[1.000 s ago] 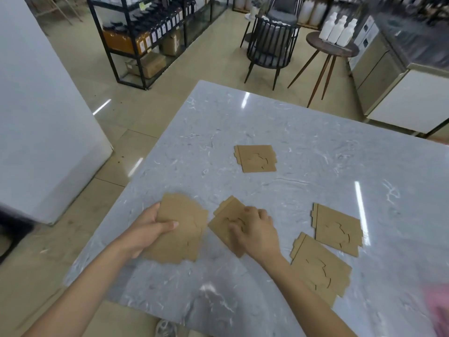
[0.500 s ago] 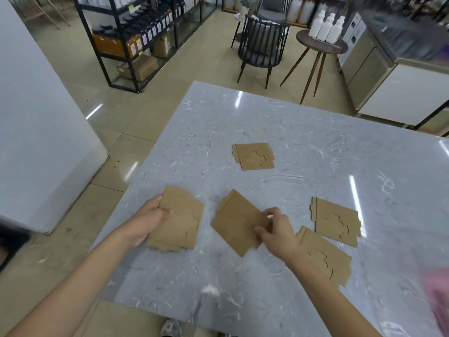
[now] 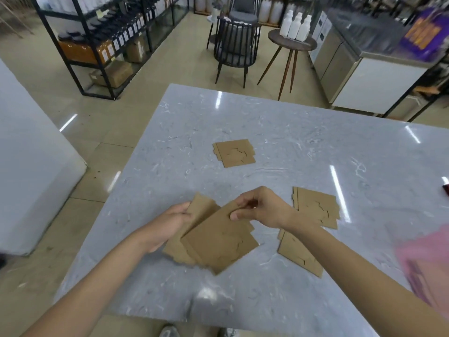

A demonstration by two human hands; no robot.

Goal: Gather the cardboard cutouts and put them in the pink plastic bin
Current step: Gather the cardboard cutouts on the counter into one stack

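Several brown cardboard cutouts lie on the grey marble table (image 3: 279,122). My left hand (image 3: 167,227) grips one cutout (image 3: 201,210) by its left edge. My right hand (image 3: 262,210) pinches the top of a second cutout (image 3: 221,242), which overlaps the first. Another cutout (image 3: 234,153) lies flat farther back, one (image 3: 315,206) sits right of my right hand, and one (image 3: 300,259) is partly under my right forearm. The pink plastic bin (image 3: 427,261) shows blurred at the right edge.
Beyond the table's far edge stand a black chair (image 3: 234,45) and a round side table (image 3: 292,43) with white bottles. A black shelving rack (image 3: 102,45) is at the far left, a white counter (image 3: 379,86) at the far right. A dark object (image 3: 445,189) sits at the right edge.
My right hand lifted its cutout and carried it left, over the one in my left hand. Both cutouts now overlap between my hands. The view shifted toward the pink bin.
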